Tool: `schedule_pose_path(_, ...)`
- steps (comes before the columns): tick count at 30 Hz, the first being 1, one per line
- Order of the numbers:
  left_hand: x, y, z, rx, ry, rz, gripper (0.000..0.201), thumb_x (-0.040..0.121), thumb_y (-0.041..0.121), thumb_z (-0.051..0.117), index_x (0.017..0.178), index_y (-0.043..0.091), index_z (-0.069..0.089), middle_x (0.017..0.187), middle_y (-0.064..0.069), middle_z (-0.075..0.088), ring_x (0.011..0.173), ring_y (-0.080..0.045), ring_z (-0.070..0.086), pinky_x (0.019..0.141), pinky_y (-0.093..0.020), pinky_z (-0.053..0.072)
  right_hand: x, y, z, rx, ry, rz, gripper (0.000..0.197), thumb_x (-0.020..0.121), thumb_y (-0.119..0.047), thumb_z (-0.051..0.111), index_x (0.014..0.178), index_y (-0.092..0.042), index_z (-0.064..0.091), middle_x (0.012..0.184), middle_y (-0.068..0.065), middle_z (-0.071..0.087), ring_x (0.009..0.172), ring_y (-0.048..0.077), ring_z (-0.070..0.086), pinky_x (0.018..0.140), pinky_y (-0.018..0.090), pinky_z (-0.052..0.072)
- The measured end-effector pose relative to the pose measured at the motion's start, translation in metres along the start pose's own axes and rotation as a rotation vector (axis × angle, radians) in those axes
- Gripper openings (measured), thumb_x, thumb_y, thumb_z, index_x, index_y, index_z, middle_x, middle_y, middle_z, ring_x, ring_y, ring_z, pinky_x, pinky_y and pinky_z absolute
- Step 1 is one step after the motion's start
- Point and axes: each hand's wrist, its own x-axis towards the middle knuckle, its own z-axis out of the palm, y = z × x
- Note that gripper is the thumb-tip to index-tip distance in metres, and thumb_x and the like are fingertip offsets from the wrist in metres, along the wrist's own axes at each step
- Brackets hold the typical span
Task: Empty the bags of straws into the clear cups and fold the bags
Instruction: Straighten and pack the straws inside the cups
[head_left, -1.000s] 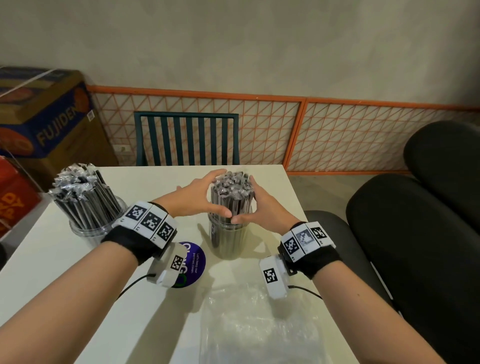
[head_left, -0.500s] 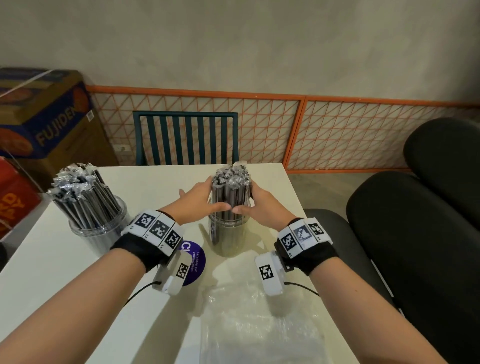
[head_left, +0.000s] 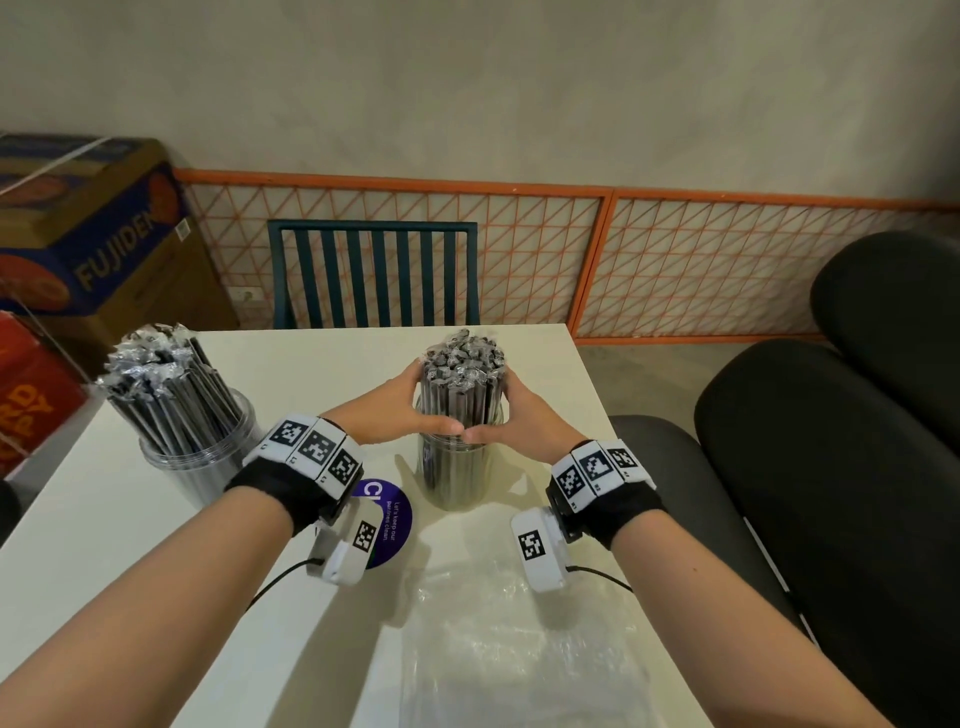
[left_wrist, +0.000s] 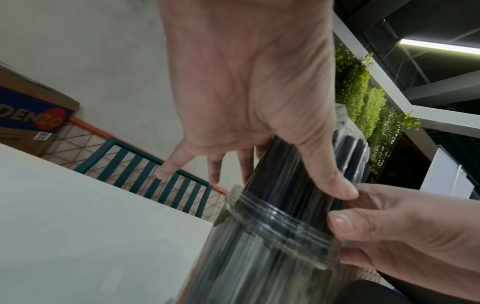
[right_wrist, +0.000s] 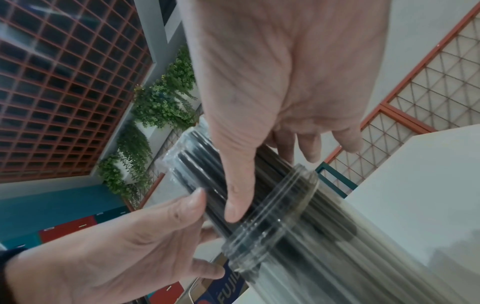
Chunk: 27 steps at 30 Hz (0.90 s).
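Desk carries all. Empty bag lies flat at near edge, not yet folded. Left cup filled, straws fanned out. Straw bundle stands upright in centre cup. Left hand and right hand have slid lower down bundle than a second ago; both grips clasp bundle just above rim, thumbs meeting. Straws seated; folding comes next.

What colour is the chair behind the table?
Dark teal; the chair shows best in the head view.
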Motion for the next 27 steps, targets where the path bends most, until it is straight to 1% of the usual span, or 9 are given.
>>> schedule_pose_path(3, 0.005, 0.000, 0.003, -0.047, 0.021, 0.030, 0.093, 0.076, 0.018, 0.074, 0.146, 0.019, 0.014, 0.137, 0.007, 0.036, 0.120, -0.002, 0.032, 0.092, -0.007, 0.029, 0.001, -0.003, 0.002, 0.013, 0.009, -0.029, 0.092, 0.074, -0.010, 0.078, 0.145, -0.012, 0.020, 0.131, -0.005, 0.042, 0.119, 0.003, 0.035, 0.092, 0.006, 0.024)
schedule_pose_path(6, 0.007, 0.002, 0.005, -0.064, 0.036, 0.057, 0.089, 0.077, 0.016, 0.074, 0.145, 0.018, 0.018, 0.129, 0.011, 0.039, 0.121, -0.004, 0.037, 0.077, 0.003, 0.032, 0.005, -0.007, 0.005, 0.069, 0.034, -0.022, 0.090, 0.072, -0.012, 0.080, 0.143, -0.012, 0.025, 0.134, -0.001, 0.048, 0.116, 0.004, 0.040, 0.099, 0.015, 0.032)
schedule_pose_path(9, 0.008, 0.009, -0.003, -0.056, 0.057, 0.104, 0.083, 0.075, 0.020, 0.074, 0.143, 0.020, 0.026, 0.132, 0.005, 0.047, 0.119, -0.007, 0.045, 0.090, -0.010, 0.037, 0.007, -0.013, -0.001, 0.067, 0.076, -0.047, 0.084, 0.070, -0.017, 0.081, 0.140, -0.012, 0.034, 0.134, 0.003, 0.053, 0.119, 0.010, 0.048, 0.106, 0.027, 0.038)
schedule_pose_path(13, 0.009, 0.017, -0.016, 0.062, 0.042, 0.092, 0.081, 0.073, 0.023, 0.077, 0.140, 0.020, 0.031, 0.135, 0.001, 0.050, 0.119, -0.012, 0.047, 0.101, -0.027, 0.038, 0.007, -0.020, -0.021, 0.075, -0.018, -0.053, 0.077, 0.073, -0.003, 0.077, 0.137, -0.011, 0.034, 0.116, -0.012, 0.051, 0.110, 0.001, 0.050, 0.084, -0.003, 0.035)
schedule_pose_path(16, 0.008, 0.013, -0.013, 0.165, -0.048, 0.015, 0.093, 0.068, 0.030, 0.081, 0.143, 0.022, 0.025, 0.138, -0.001, 0.046, 0.124, -0.016, 0.043, 0.107, -0.033, 0.035, 0.003, -0.016, -0.022, 0.030, -0.145, -0.035, 0.081, 0.070, 0.003, 0.077, 0.138, -0.010, 0.034, 0.115, -0.011, 0.049, 0.109, 0.001, 0.047, 0.081, -0.006, 0.033)
schedule_pose_path(17, 0.007, 0.010, -0.011, 0.184, -0.059, -0.013, 0.100, 0.065, 0.037, 0.082, 0.144, 0.024, 0.022, 0.139, -0.001, 0.045, 0.127, -0.018, 0.041, 0.110, -0.037, 0.033, 0.002, -0.013, -0.019, 0.018, -0.137, -0.025, 0.082, 0.070, 0.003, 0.078, 0.138, -0.010, 0.034, 0.118, -0.010, 0.050, 0.110, 0.002, 0.047, 0.088, -0.002, 0.033)
schedule_pose_path(19, 0.006, 0.001, -0.006, 0.199, -0.029, -0.062, 0.111, 0.053, 0.059, 0.081, 0.142, 0.032, 0.021, 0.141, 0.000, 0.044, 0.132, -0.022, 0.037, 0.112, -0.046, 0.031, 0.002, -0.005, -0.012, 0.008, -0.096, 0.021, 0.089, 0.067, -0.005, 0.082, 0.140, -0.010, 0.031, 0.134, 0.000, 0.048, 0.125, 0.013, 0.044, 0.108, 0.020, 0.031)
schedule_pose_path(21, 0.009, -0.010, -0.003, 0.198, 0.001, -0.088, 0.118, 0.043, 0.071, 0.076, 0.141, 0.037, 0.021, 0.143, 0.002, 0.042, 0.134, -0.024, 0.032, 0.111, -0.051, 0.030, 0.003, 0.001, -0.006, 0.008, -0.069, 0.045, 0.098, 0.063, -0.014, 0.085, 0.143, -0.011, 0.029, 0.143, 0.006, 0.042, 0.133, 0.019, 0.038, 0.115, 0.039, 0.028)
schedule_pose_path(27, 0.001, -0.015, -0.002, 0.236, 0.012, -0.102, 0.124, 0.042, 0.073, 0.073, 0.145, 0.036, 0.014, 0.153, 0.002, 0.026, 0.141, -0.025, 0.019, 0.113, -0.055, 0.022, 0.012, 0.023, -0.002, -0.064, -0.025, 0.107, 0.123, 0.043, -0.051, 0.082, 0.145, -0.016, 0.024, 0.146, 0.005, 0.038, 0.135, 0.019, 0.036, 0.114, 0.043, 0.030)
